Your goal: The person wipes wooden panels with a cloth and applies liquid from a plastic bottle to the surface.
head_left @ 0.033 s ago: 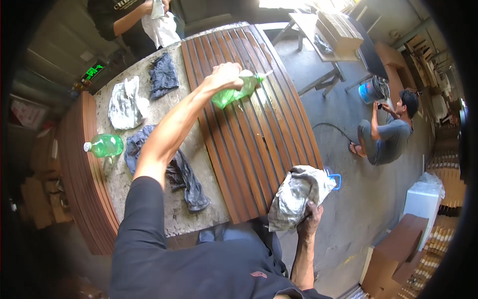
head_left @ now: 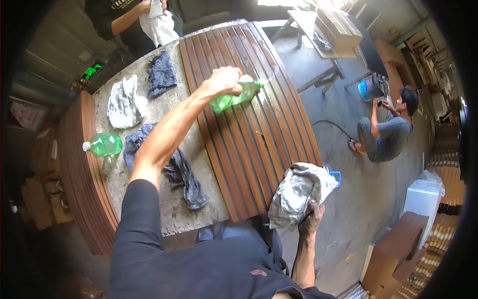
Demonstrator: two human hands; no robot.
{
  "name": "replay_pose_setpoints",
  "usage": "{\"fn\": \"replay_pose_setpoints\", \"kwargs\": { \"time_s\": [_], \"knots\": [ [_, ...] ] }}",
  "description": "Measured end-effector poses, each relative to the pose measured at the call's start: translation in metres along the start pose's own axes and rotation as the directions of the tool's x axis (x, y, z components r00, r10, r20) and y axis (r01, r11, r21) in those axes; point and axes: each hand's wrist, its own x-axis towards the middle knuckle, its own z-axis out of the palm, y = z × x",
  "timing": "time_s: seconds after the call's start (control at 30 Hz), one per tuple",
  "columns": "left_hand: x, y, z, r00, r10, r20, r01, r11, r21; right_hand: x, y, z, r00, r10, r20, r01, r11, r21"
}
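Here's my left hand point(head_left: 224, 82), out over the far half of the slatted brown panel point(head_left: 256, 149), fingers closed around a green bottle point(head_left: 228, 102)! The bottle is tipped on its side, neck to the right, a wet shine on the slats near it; whether it touches the wood, I can't tell. Down at the near right corner, my right hand point(head_left: 312, 218) is curled shut on a bunched grey-white cloth point(head_left: 294, 197), a blue loop point(head_left: 335, 178) showing at its right edge. The panel lies along the right side of the stained table point(head_left: 199, 223). Over on the left, a second green bottle point(head_left: 107, 145) with a white cap, a white rag point(head_left: 123, 105), a dark folded rag point(head_left: 162, 75) beyond it, and a long dark cloth point(head_left: 190, 187) partly under my forearm. Far left, a co-worker point(head_left: 124, 22) grips white fabric; at right, another person point(head_left: 388, 132) crouches on the floor.
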Motion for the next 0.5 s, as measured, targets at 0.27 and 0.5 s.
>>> {"fn": "replay_pose_setpoints", "kwargs": {
  "time_s": [0.27, 0.5],
  "knots": [
    [-0.165, -0.016, 0.087, 0.945, 0.237, -0.225, -0.296, 0.913, -0.281, 0.078, 0.025, 0.028, 0.560, -0.128, 0.819, 0.827, 0.140, -0.544],
    [-0.284, -0.001, 0.101, 0.455, -0.616, -0.642, -0.075, 0.692, -0.718, 0.292, 0.003, 0.305, 0.177, -0.338, 0.924, 0.953, -0.177, -0.247]
  ]
}}
